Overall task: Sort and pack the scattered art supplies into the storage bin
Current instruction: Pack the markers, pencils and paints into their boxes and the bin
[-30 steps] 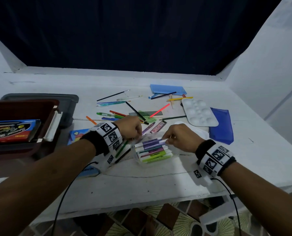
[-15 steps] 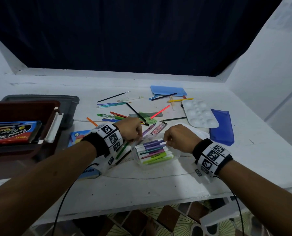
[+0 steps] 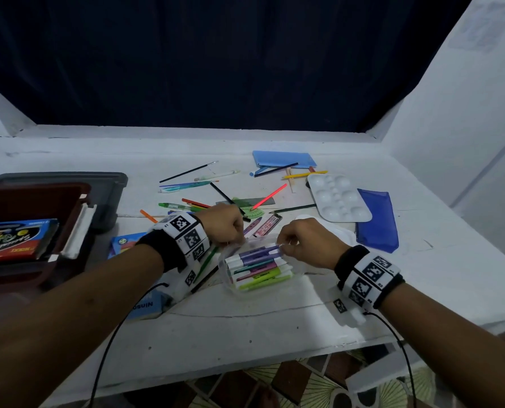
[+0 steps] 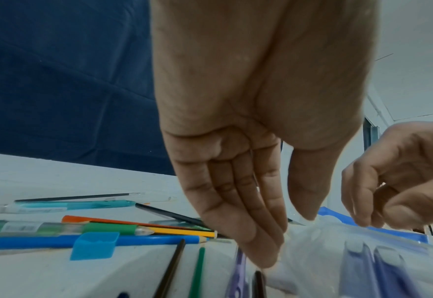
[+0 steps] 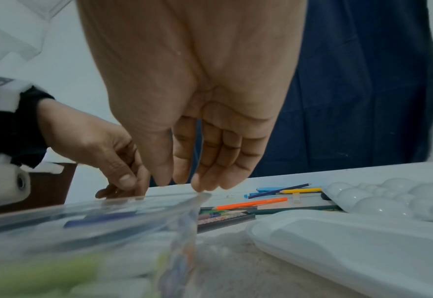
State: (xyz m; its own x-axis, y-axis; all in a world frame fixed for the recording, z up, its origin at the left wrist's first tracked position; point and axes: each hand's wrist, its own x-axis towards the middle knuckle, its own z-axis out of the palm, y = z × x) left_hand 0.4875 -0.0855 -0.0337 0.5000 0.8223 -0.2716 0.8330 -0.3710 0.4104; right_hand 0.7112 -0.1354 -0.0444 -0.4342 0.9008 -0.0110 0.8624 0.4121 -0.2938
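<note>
A clear plastic bag of markers (image 3: 260, 269) lies on the white table (image 3: 245, 328), in the middle near the front. My left hand (image 3: 233, 240) pinches the left end of its top edge; thumb and fingers point down onto the plastic in the left wrist view (image 4: 286, 238). My right hand (image 3: 283, 245) pinches the same edge further right, seen up close in the right wrist view (image 5: 182, 186). The dark red storage bin (image 3: 77, 207) stands at the far left with a box of colour pencils (image 3: 12, 240) inside.
Loose pencils and pens (image 3: 192, 184) lie scattered behind my hands. A white paint palette (image 3: 338, 198) and a dark blue pouch (image 3: 377, 222) sit to the right, a light blue case (image 3: 283, 159) further back. A grey lid (image 3: 104, 184) lies behind the bin.
My right hand has slid a little to the left along the bag's top edge, closer to the left hand. The left hand has hardly moved.
</note>
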